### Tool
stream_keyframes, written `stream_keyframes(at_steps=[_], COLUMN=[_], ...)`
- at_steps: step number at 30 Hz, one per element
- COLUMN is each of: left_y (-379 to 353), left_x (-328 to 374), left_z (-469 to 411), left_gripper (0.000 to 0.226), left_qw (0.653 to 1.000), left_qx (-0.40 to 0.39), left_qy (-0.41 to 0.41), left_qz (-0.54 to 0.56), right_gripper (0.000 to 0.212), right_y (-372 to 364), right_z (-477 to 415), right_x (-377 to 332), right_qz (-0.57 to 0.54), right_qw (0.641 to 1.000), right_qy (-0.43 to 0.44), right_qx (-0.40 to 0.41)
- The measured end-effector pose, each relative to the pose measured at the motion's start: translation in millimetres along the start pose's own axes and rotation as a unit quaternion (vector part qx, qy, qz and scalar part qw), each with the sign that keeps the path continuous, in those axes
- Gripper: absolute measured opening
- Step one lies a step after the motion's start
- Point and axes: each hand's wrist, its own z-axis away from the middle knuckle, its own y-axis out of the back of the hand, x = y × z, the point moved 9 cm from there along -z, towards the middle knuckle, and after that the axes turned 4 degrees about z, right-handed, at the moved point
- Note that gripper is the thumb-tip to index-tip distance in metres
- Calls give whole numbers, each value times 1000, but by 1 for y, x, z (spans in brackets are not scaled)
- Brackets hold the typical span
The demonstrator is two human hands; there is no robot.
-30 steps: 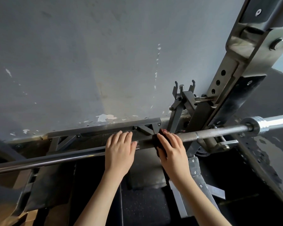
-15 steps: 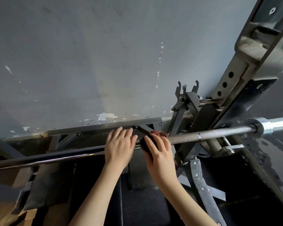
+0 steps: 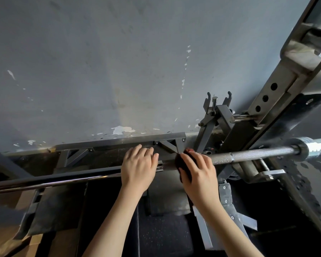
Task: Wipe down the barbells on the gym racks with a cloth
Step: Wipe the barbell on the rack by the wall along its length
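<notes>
Head view: barbell [image 3: 252,154] lay on rack [image 3: 267,101]; right hand [image 3: 198,171] clasped dark cloth [image 3: 182,164] round the barbell's mid-shaft, left hand [image 3: 138,166] flat on the barbell just beside, fingers straight. Wiping judged under way: outer shaft, sleeve and other bars probably left.

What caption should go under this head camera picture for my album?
The right hand holds a dark cloth around the barbell while the left hand rests on it alongside.
</notes>
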Motion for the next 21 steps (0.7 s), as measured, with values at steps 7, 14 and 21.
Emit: stream_keyframes(at_steps=[7, 14, 21], left_y=[-4, -3, -2], left_x=[0, -1, 1], left_z=[0, 0, -2], left_gripper=[49, 48, 49], left_qw=[1000, 1000, 1000], left_qx=[-9, -2, -8], left_qy=[0, 6, 1], left_qz=[3, 0, -4], right_gripper=[36, 39, 43], right_y=[-10, -2, 1], right_z=[6, 9, 3], right_x=[-39, -11, 4], right_qz=[-11, 23, 39], right_qw=[999, 997, 999], right_qy=[45, -60, 0], right_qx=[-16, 30, -13])
